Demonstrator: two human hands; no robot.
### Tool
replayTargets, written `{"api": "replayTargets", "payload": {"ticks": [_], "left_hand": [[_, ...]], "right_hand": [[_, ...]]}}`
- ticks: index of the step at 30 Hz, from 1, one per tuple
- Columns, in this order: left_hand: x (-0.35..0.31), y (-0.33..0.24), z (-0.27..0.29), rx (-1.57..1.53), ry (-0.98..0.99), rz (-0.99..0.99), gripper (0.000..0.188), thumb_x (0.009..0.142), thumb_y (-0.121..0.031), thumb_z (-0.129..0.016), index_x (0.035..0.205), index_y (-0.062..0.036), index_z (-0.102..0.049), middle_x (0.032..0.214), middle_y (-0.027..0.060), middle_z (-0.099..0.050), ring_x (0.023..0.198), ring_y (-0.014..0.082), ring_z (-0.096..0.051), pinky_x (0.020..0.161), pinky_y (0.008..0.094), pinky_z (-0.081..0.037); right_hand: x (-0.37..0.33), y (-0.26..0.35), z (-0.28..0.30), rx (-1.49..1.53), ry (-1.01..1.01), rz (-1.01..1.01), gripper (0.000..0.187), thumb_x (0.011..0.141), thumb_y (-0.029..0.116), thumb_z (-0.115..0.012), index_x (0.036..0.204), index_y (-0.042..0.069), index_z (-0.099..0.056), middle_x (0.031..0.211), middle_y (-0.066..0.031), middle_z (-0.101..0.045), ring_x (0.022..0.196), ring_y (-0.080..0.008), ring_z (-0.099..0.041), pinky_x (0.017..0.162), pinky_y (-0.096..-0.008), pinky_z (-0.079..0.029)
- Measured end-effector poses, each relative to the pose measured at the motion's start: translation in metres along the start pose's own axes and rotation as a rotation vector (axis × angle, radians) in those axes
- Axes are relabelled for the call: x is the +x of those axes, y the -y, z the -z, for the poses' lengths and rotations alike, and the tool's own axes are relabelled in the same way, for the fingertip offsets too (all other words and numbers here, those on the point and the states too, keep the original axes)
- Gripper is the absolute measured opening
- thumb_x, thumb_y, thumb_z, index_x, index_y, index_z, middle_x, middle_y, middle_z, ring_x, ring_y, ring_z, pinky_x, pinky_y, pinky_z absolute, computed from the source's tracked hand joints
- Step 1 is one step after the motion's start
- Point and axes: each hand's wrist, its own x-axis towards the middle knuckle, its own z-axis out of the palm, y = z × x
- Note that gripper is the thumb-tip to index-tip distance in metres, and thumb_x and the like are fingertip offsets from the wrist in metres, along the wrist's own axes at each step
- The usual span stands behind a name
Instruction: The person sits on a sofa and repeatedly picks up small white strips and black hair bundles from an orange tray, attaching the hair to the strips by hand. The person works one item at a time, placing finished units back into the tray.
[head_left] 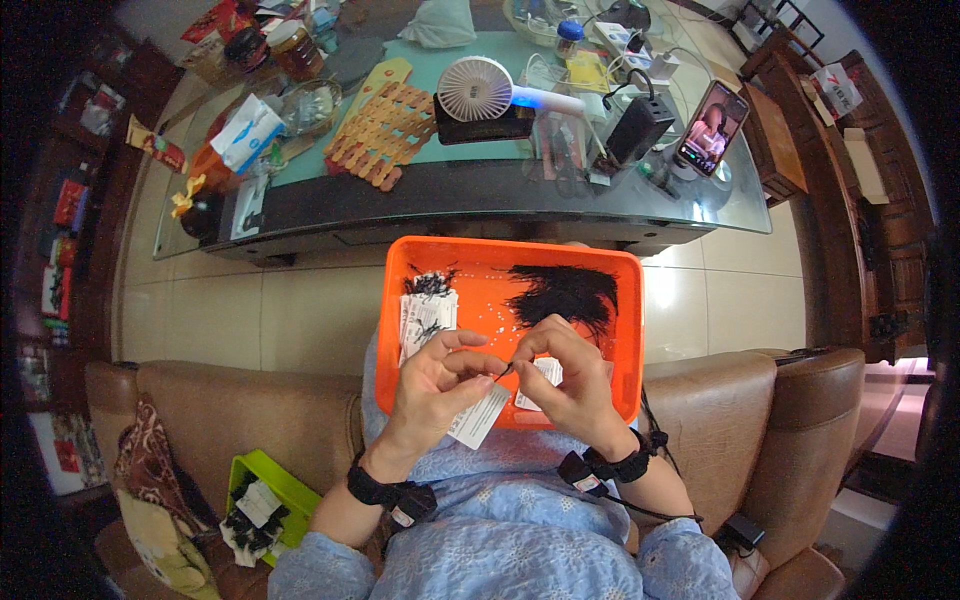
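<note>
Over an orange tray (398,300) on my lap, my left hand (435,385) and my right hand (565,380) meet fingertip to fingertip. Between them is a short black string (505,371), pinched by both hands. A white printed tag (482,418) hangs just below my left fingertips; its link to the string is hard to make out. Another white tag (540,384) lies in the tray, partly behind my right hand. In the tray's far right part is a spread bundle of black strings (570,295). A stack of white tags (428,320) with black strings sits at its left.
A green bin (290,490) with tags and strings stands on the brown sofa (250,410) to my left. Ahead, a glass table (420,195) bears a small fan (475,90), a wooden slatted mat (385,135) and a propped phone (713,128). Bands with cables circle both wrists.
</note>
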Motion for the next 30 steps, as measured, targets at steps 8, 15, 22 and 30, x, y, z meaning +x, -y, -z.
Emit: {"api": "replayTargets", "payload": {"ticks": [8, 15, 22, 30], "left_hand": [[-0.001, 0.007, -0.001, 0.121, -0.01, -0.044, 0.039, 0.084, 0.005, -0.063, 0.12, 0.0029, -0.045, 0.093, 0.0111, -0.066, 0.086, 0.0124, -0.063, 0.076, 0.0241, -0.051], [0.0, 0.008, -0.006, 0.193, -0.044, -0.092, 0.037, 0.084, 0.006, -0.062, 0.117, 0.0034, -0.047, 0.091, 0.0096, -0.066, 0.085, 0.0115, -0.063, 0.076, 0.0237, -0.051], [-0.002, 0.013, -0.007, 0.376, -0.033, -0.187, 0.035, 0.082, 0.006, -0.063, 0.114, 0.0024, -0.05, 0.088, 0.006, -0.065, 0.081, 0.0109, -0.063, 0.072, 0.0231, -0.051], [-0.006, 0.013, 0.006, 0.347, -0.112, -0.159, 0.032, 0.083, 0.005, -0.063, 0.112, 0.0034, -0.051, 0.088, 0.0071, -0.065, 0.083, 0.0119, -0.063, 0.075, 0.023, -0.051]], "right_hand": [[-0.007, -0.008, -0.009, 0.234, -0.094, -0.239, 0.005, 0.083, 0.002, -0.064, 0.087, -0.001, -0.062, 0.087, -0.0056, -0.059, 0.083, -0.0164, -0.056, 0.077, -0.0299, -0.044], [-0.016, -0.007, -0.013, 0.285, 0.005, -0.265, 0.005, 0.084, 0.004, -0.066, 0.085, 0.0, -0.063, 0.091, -0.0038, -0.057, 0.087, -0.0128, -0.052, 0.081, -0.0262, -0.041], [-0.02, -0.009, -0.024, 0.372, -0.071, -0.281, 0.002, 0.086, 0.001, -0.061, 0.085, -0.001, -0.061, 0.088, -0.0018, -0.055, 0.085, -0.0099, -0.051, 0.078, -0.0238, -0.04], [-0.015, -0.014, -0.033, 0.598, -0.043, -0.419, 0.007, 0.089, 0.007, -0.061, 0.092, 0.0, -0.064, 0.091, -0.0026, -0.062, 0.086, -0.0089, -0.057, 0.076, -0.023, -0.046]]}}
